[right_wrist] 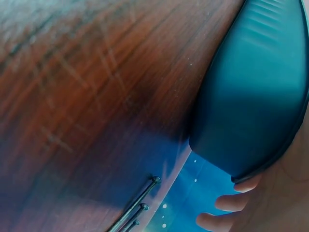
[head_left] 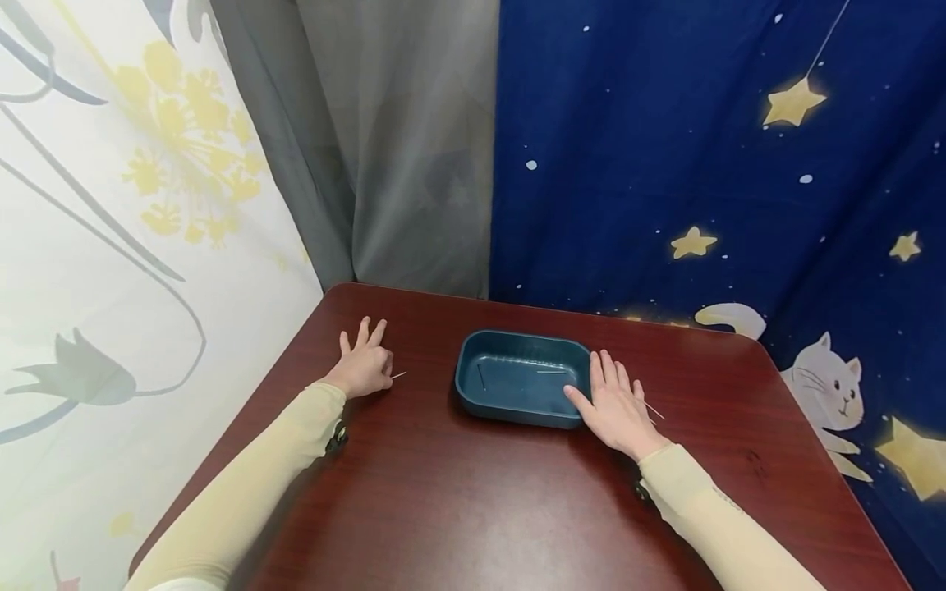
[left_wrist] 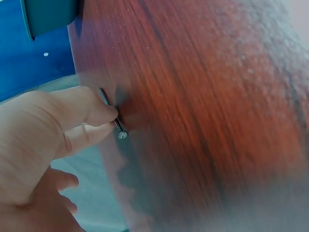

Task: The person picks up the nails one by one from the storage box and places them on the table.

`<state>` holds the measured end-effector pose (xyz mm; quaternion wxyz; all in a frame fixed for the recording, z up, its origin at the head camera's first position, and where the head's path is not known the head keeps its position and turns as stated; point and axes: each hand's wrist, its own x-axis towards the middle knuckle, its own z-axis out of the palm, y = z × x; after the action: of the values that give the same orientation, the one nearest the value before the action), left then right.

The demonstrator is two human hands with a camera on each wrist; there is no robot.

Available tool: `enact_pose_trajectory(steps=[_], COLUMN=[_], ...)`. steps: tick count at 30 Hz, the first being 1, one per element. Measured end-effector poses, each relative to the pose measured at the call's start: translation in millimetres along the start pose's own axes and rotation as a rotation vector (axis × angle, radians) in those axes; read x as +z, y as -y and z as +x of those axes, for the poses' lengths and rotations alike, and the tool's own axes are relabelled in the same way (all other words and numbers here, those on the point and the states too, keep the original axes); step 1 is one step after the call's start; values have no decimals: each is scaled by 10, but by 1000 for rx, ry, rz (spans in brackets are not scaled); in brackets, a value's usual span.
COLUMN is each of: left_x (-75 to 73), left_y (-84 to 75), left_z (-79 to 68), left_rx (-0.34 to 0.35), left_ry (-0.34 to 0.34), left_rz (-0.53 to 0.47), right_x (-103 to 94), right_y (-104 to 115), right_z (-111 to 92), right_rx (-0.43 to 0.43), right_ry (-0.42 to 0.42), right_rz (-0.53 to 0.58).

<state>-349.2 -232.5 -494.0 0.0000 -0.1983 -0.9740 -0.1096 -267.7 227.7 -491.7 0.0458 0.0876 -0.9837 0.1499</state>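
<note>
My left hand [head_left: 364,367] pinches a nail [left_wrist: 119,126] between thumb and forefinger, low over the table on the left. The nail's round head points out below the fingertips in the left wrist view, and the other fingers are spread. My right hand [head_left: 617,410] rests at the right end of a dark teal tray [head_left: 517,417], fingers straight and thumb over its rim. Two thin nails [head_left: 550,372] lie apart on the tray's floor. Beside the right hand, more nails [right_wrist: 137,203] lie on the table close together, partly hidden by that hand in the head view.
The reddish-brown wooden table [head_left: 458,492] has rounded far corners. Behind it hang a grey curtain [head_left: 421,148] and a blue curtain [head_left: 628,164] with stars and a cat. A white patterned curtain [head_left: 148,271] runs along the left side.
</note>
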Motion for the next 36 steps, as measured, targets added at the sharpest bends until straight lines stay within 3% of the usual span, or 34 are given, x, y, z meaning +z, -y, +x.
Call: enact_pose_trajectory(steps=[5,10,20,28,36], left_x=[-19,-78,-182,-145,2], left_y=[-71,-198,-680,-1036,-1311], left_z=[39,110,283,427,585], left_rx=[15,46,179,262,227], left_ry=[-5,-62,-182,-184,-131], left_rz=[0,-37,-98,-34,76], right_x=[0,4,23,40,26], right_y=[-20,-33,-23,-17,-26], right_z=[-17,-9,18,32,33], right_rx=[9,11,15,11,9], right_ry=[4,-1,-1,-5,-8], right_rz=[7,6,1,-2,-17])
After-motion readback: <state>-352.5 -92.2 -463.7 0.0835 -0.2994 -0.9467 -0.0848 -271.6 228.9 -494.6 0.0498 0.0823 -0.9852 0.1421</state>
